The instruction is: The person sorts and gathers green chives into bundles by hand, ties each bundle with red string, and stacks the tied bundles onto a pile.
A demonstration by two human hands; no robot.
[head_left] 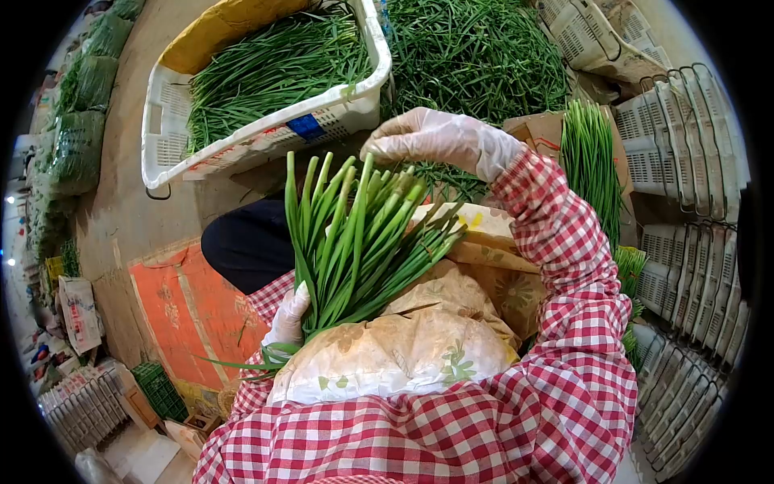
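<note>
A thick bunch of garlic chives (363,242) leans across my lap, its pale cut ends fanned out toward the top and its leaves trailing down. My left hand (288,317), in a whitish glove, is closed around the lower left side of the bunch; most of its fingers are hidden behind the leaves. Above the cut ends, my gloved right hand (431,137) is curled with its fingers pressed together. Its fingertips meet the top of one stem, but whether they pinch it is unclear. A stained, patterned apron (395,355) lies under the bunch.
Ahead on the left stands a white plastic crate (266,137) with chives laid in it. Beside it is a large heap of loose greens (476,56). An upright chive bundle (592,161) and stacked white crates (685,145) are at my right. An orange sheet (197,306) covers the floor at left.
</note>
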